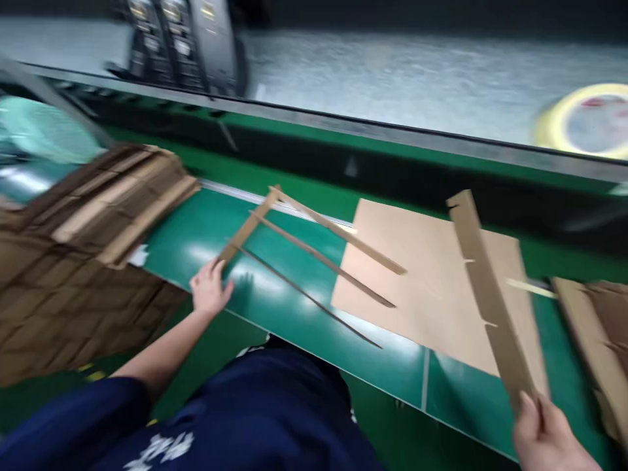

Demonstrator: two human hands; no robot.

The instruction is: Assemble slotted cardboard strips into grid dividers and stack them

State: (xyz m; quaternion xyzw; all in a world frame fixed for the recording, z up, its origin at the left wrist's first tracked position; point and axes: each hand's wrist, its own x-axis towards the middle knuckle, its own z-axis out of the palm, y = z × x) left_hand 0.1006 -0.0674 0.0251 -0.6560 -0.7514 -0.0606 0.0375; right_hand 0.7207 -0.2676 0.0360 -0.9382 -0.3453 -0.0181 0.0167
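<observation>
My left hand [210, 288] is closed on the near end of a cardboard strip [249, 226]. Three narrow cardboard strips [321, 256] branch off it to the right, their free ends spread over the green table. In my right hand [552, 432] is a notched cardboard strip [483, 288], gripped at its lower end and tilted, with slots along its left edge. Behind that strip, a flat cardboard sheet [417, 294] lies on the table; two of the branching strips reach over its left part.
Stacked folded cardboard dividers [108, 203] stand on the left. More cardboard pieces [598, 340] lie at the right edge. Beyond the green table [314, 314] runs a grey shelf [392, 78] bearing a tape roll [593, 121] and black metal devices [181, 46].
</observation>
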